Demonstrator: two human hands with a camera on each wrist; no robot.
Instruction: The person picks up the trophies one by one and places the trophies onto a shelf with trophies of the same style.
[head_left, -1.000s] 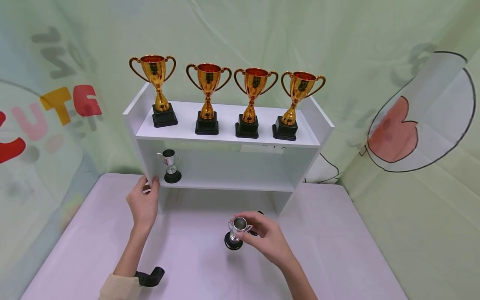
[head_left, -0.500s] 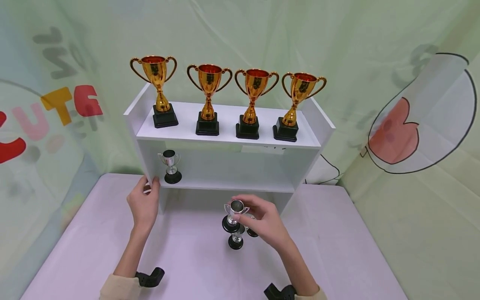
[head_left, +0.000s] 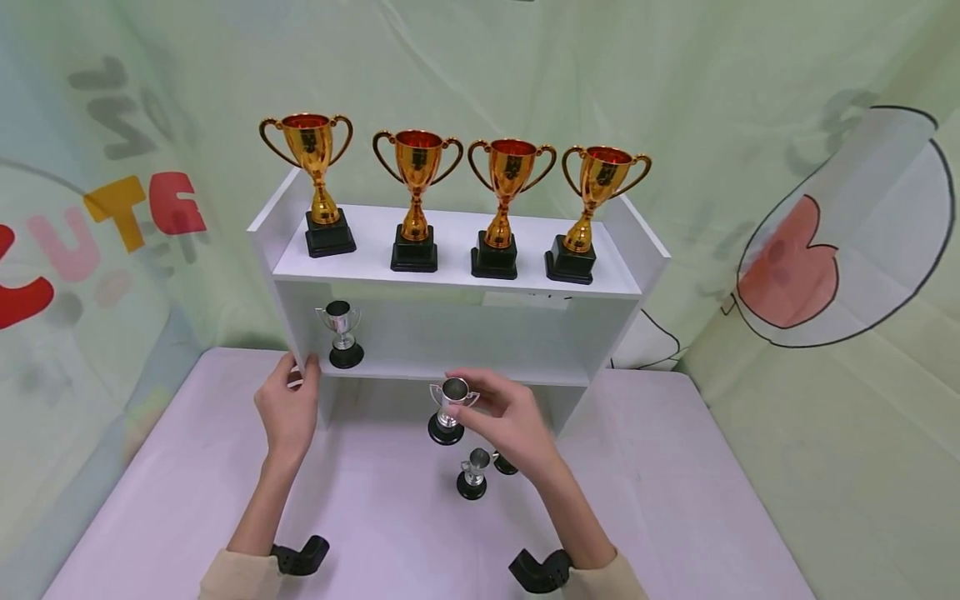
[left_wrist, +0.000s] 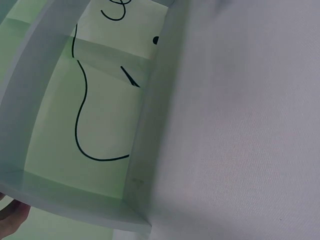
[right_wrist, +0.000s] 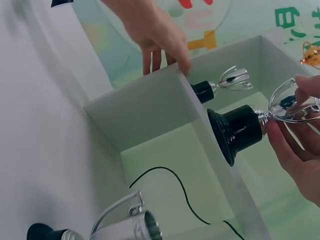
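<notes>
My right hand (head_left: 513,421) pinches a small silver trophy (head_left: 446,429) by its cup. The trophy is upright, raised off the table before the white shelf's lower opening, its black base (right_wrist: 235,132) below my fingers. At the shelf's left side panel, my left hand (head_left: 288,412) grips the edge between thumb and fingers; part of that hand (left_wrist: 14,217) shows in the left wrist view. Another silver trophy (head_left: 344,337) stands at the left end of the middle board. Two more remain on the table: one silver trophy (head_left: 473,475) and, partly behind my right hand, a second silver trophy (head_left: 506,467).
Several gold trophies (head_left: 416,196) with black bases stand in a row on the top board of the white shelf (head_left: 457,283). A pale cloth (head_left: 390,533) covers the table. Printed curtains hang behind and at both sides, and a black cord (head_left: 663,327) is at right.
My right hand has lifted the silver trophy and carried it up and left toward the shelf, uncovering another silver trophy on the table. My left hand stays on the side panel.
</notes>
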